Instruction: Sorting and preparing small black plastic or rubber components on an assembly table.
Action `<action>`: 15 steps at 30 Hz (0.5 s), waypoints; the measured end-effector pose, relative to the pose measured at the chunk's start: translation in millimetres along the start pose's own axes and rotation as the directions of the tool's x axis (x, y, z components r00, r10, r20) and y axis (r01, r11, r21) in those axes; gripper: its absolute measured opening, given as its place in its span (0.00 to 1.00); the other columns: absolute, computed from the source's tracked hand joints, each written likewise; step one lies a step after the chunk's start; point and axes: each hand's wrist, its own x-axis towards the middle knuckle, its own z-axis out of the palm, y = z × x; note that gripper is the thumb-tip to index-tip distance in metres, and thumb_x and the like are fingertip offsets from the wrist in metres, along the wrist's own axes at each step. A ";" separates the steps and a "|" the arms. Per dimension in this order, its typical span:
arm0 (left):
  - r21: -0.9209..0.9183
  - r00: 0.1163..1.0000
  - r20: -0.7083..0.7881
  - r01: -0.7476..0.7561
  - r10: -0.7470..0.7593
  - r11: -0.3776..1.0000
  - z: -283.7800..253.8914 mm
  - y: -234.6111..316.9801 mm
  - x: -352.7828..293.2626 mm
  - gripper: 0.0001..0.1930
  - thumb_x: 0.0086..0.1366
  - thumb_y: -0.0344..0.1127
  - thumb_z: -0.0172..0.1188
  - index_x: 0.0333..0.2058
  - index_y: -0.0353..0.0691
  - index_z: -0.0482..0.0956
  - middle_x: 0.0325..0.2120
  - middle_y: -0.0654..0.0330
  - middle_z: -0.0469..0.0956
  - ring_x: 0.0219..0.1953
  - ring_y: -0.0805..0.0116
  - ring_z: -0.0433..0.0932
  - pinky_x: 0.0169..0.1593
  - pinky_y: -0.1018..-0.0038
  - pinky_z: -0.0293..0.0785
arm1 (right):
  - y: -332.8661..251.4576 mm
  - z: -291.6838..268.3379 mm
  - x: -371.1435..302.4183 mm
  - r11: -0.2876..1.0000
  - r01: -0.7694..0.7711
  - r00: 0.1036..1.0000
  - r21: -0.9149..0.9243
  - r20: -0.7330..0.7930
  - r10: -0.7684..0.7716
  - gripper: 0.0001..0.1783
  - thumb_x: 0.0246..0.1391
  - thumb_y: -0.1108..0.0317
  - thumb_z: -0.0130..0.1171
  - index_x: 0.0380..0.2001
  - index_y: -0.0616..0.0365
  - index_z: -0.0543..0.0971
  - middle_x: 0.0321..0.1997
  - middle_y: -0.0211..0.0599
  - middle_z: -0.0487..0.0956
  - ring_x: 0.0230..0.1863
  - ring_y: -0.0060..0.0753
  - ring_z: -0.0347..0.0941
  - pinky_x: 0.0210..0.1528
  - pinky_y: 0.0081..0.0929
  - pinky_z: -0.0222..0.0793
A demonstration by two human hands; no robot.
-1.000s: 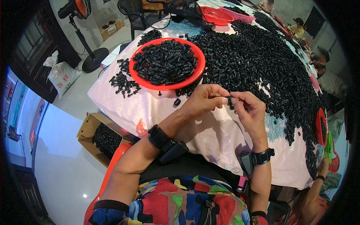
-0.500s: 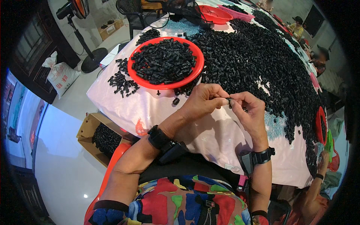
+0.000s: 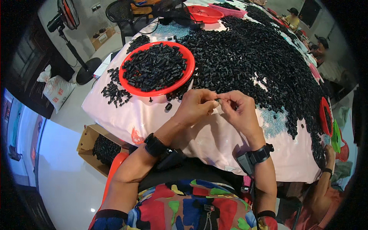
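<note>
Spread beyond both hands over the pink-covered surface [image 3: 214,142]: a huge heap of small black parts [image 3: 260,57], with a red bowl [image 3: 126,82] of the same just beyond the left hand [image 3: 193,107]. Pinched between left hand and right hand [image 3: 239,109], fingertips meeting: one small black piece [image 3: 217,100]. Seemingly mid-fitting or mid-inspection; next likely needed, a steady two-handed pinch without dropping.

Pale glossy floor [image 3: 69,180] reflecting light, with a white printed sack [image 3: 57,89] lying on it. A black pedestal fan with an orange-red centre [image 3: 68,15] stands at upper left beside a black mesh chair [image 3: 120,11]. An open cardboard box [image 3: 97,147] sits beside the pink-clothed table [image 3: 214,142].
</note>
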 end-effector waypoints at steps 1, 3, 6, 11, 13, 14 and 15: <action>-0.069 0.999 0.029 0.036 -0.034 0.997 -0.4 -2.3 1.2 0.08 0.64 0.32 0.66 0.39 0.35 0.83 0.27 0.67 0.81 0.29 0.80 0.77 0.33 0.80 0.73 | -2.9 -2.5 1.0 0.998 0.028 1.000 -0.050 0.009 -0.028 0.09 0.51 0.74 0.62 0.36 0.61 0.86 0.25 0.38 0.80 0.26 0.34 0.75 0.28 0.28 0.70; -0.132 0.996 0.058 0.069 -0.062 0.989 -2.2 -4.1 2.1 0.08 0.64 0.33 0.66 0.40 0.36 0.83 0.28 0.67 0.81 0.30 0.80 0.77 0.33 0.81 0.73 | -6.2 -4.2 1.0 0.998 0.033 0.999 -0.047 0.009 -0.032 0.10 0.50 0.73 0.63 0.37 0.61 0.85 0.26 0.38 0.80 0.29 0.36 0.75 0.31 0.30 0.70; -0.208 0.995 0.092 0.056 -0.037 0.977 -4.0 -4.8 4.1 0.08 0.65 0.33 0.65 0.40 0.36 0.83 0.29 0.67 0.81 0.30 0.80 0.77 0.34 0.81 0.73 | -13.0 -5.5 0.9 0.996 0.070 0.997 -0.052 0.016 -0.070 0.12 0.49 0.72 0.64 0.38 0.61 0.85 0.29 0.39 0.80 0.33 0.40 0.76 0.36 0.34 0.71; -0.328 0.978 0.125 0.200 -0.167 0.923 -4.4 1.2 1.9 0.08 0.66 0.38 0.65 0.37 0.40 0.82 0.30 0.67 0.81 0.30 0.80 0.77 0.35 0.82 0.71 | -14.8 -7.0 2.0 0.972 0.169 0.985 -0.160 0.059 -0.162 0.15 0.47 0.70 0.68 0.40 0.59 0.84 0.34 0.40 0.80 0.38 0.44 0.75 0.42 0.37 0.71; -0.343 0.978 0.121 0.201 -0.169 0.918 -0.7 7.2 -0.7 0.08 0.66 0.39 0.65 0.37 0.41 0.82 0.30 0.68 0.81 0.31 0.81 0.77 0.36 0.82 0.70 | -11.8 -4.9 1.5 0.964 0.174 0.985 -0.202 0.031 -0.171 0.16 0.45 0.70 0.70 0.41 0.58 0.84 0.34 0.40 0.80 0.39 0.45 0.74 0.43 0.37 0.71; -0.358 0.977 0.117 0.209 -0.178 0.910 0.8 12.0 -3.9 0.08 0.66 0.40 0.64 0.37 0.42 0.82 0.30 0.68 0.81 0.32 0.82 0.76 0.37 0.82 0.70 | -12.5 -4.5 1.4 0.963 0.180 0.984 -0.200 0.032 -0.177 0.16 0.45 0.70 0.70 0.41 0.58 0.84 0.34 0.40 0.80 0.39 0.45 0.74 0.43 0.37 0.71; -0.358 0.977 0.108 0.212 -0.185 0.909 2.2 24.6 -11.5 0.08 0.67 0.41 0.63 0.37 0.43 0.82 0.30 0.69 0.80 0.33 0.83 0.76 0.40 0.82 0.69 | -13.2 -4.2 0.8 0.966 0.169 0.986 -0.195 0.032 -0.166 0.17 0.44 0.70 0.71 0.41 0.59 0.84 0.35 0.41 0.80 0.40 0.46 0.75 0.43 0.38 0.71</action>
